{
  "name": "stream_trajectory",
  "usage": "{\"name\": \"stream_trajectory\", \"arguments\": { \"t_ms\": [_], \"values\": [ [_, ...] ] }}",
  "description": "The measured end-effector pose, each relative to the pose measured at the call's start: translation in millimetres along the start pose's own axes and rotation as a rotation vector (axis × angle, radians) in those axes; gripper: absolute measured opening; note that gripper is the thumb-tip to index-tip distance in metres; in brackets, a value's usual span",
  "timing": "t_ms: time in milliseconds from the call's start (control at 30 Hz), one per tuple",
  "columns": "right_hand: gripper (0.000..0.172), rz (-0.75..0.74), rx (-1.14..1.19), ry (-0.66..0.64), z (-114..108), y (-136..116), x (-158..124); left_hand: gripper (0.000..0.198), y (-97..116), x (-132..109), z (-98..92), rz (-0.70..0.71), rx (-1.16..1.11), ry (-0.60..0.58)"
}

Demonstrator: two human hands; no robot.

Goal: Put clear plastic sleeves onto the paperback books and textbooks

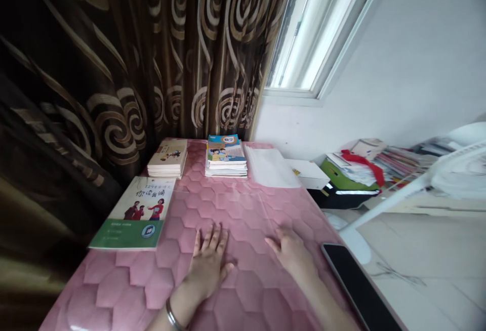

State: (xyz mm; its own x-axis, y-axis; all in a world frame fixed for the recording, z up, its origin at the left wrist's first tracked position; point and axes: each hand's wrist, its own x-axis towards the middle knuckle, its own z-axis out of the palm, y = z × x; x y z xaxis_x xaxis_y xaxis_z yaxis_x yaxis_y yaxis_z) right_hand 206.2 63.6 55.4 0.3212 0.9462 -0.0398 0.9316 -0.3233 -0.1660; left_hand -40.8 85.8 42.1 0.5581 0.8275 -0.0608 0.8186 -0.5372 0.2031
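My left hand (pixel 209 265) lies flat on the pink hexagon-patterned tabletop (pixel 243 214), palm down, fingers spread, holding nothing. A silver bangle circles that wrist. To the right, my right hand (pixel 292 252) rests on the same surface with its thumb apart from the loosely bent fingers; nothing shows in it, and it is slightly blurred. Left of my left hand is a green and white book (pixel 138 214) with drawn figures on its cover. Nearest my right hand, along the table's right edge, lies a dark flat device (pixel 360 285) resembling a phone or tablet.
At the back stand a stack of tan books (pixel 167 159), a stack topped by a blue textbook (pixel 227 155), and white paper sheets (pixel 271 166). A white box (pixel 309 173) and a green bin (pixel 347 176) sit beyond the right edge. A white fan (pixel 410 184) stands right.
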Motion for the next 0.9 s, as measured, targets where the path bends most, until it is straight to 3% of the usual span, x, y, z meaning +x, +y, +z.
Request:
{"name": "stream_trajectory", "arguments": {
  "t_ms": [100, 233, 367, 467, 633, 900],
  "values": [
    [0.035, -0.117, -0.019, 0.105, -19, -10, 33, 0.068, -5, -4, 14.2, 0.023, 0.020, 0.111],
    [0.027, -0.378, 0.062, 0.269, -39, -54, 107, 0.064, -7, -4, 24.2, 0.043, 0.002, 0.174],
    [0.042, -0.416, -0.032, 0.255, -37, -106, 181, 0.064, -9, -2, 25.3, 0.049, -0.025, 0.170],
    [0.052, -0.412, -0.075, 0.245, -31, -131, 219, 0.066, -9, -1, 23.0, 0.035, -0.042, 0.127],
    [0.051, -0.385, -0.150, 0.267, -23, -144, 249, 0.069, -9, 0, 18.8, 0.026, -0.068, 0.075],
    [0.032, -0.538, -0.263, 0.373, -22, -135, 256, 0.071, -13, 0, 22.5, 0.039, -0.078, 0.084]
  ]
}}
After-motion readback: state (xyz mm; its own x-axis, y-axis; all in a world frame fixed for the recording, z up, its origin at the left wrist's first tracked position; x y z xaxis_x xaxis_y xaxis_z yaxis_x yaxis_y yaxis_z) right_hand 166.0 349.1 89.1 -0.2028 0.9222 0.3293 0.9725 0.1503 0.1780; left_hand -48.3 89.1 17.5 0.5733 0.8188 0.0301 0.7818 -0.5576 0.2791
